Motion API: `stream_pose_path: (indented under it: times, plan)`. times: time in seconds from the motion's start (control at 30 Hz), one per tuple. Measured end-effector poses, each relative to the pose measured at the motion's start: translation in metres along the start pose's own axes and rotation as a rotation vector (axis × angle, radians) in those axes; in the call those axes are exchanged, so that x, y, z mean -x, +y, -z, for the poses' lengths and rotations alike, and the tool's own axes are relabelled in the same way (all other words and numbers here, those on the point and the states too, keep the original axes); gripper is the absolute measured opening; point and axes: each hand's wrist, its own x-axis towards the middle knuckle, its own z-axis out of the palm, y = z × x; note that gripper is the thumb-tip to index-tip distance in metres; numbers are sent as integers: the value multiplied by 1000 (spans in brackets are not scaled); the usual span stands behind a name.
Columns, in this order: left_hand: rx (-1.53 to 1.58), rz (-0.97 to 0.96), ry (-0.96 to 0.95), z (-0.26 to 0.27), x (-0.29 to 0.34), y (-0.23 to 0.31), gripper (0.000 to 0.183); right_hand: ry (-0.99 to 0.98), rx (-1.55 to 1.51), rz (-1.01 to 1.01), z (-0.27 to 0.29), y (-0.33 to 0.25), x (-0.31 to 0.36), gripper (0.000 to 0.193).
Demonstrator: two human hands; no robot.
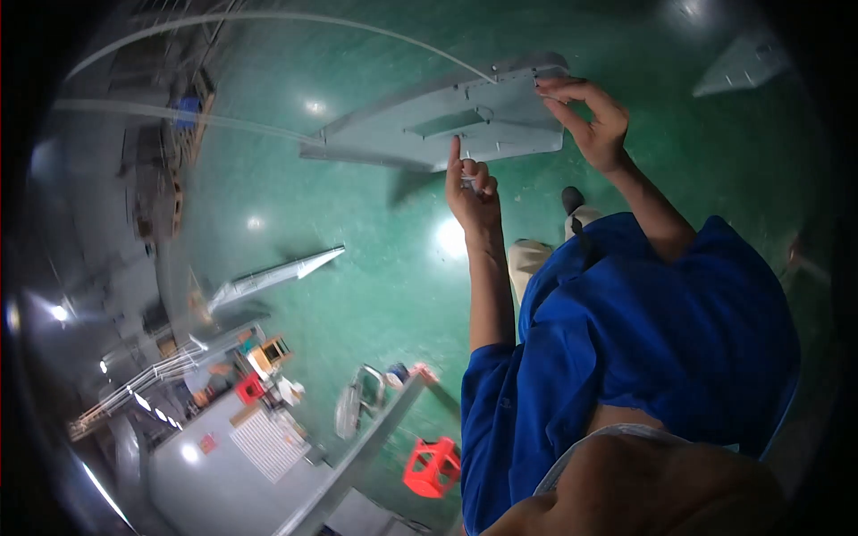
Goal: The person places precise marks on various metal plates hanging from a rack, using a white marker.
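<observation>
A grey sheet-metal panel with folded edges, a rectangular cutout and small studs hangs tilted in front of me. My left hand is at its lower edge. The index finger is stretched out and its tip touches the panel below the cutout. The other fingers are curled around something small and whitish that I cannot make out. My right hand is at the panel's upper right corner, with thumb and fingertips closing on the metal there.
Two thin pale lines run from the panel toward the upper left. Another grey panel is at the upper right, and a third at the left. A red stool and a cluttered grey table stand at the lower left.
</observation>
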Motion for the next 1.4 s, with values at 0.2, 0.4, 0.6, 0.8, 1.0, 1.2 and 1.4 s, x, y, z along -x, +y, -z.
stream_pose_path:
  times: [0.2, 0.4, 0.6, 0.8, 1.0, 1.2, 1.4]
  plan:
    - [46, 178, -274, 18, -57, 45, 10, 377, -379, -184, -42, 9, 0, 9]
    - [-93, 347, -375, 22, -64, 48, 15, 617, -413, -261, -60, 14, -11, 8]
    - [-138, 345, -371, 22, -63, 49, 17, 635, -376, -283, -70, 29, -15, 6]
    - [-207, 307, -304, 19, -61, 52, 19, 647, -324, -333, -76, 34, -14, 7]
    - [-130, 373, -391, 24, -66, 57, 20, 568, -183, -152, -73, 31, -28, 10]
    - [-143, 348, -366, 15, -58, 52, 28, 435, 89, -449, -59, 14, -16, 18]
    - [-216, 288, -413, 22, -67, 52, 30, -216, -57, -466, -122, -14, 19, 15]
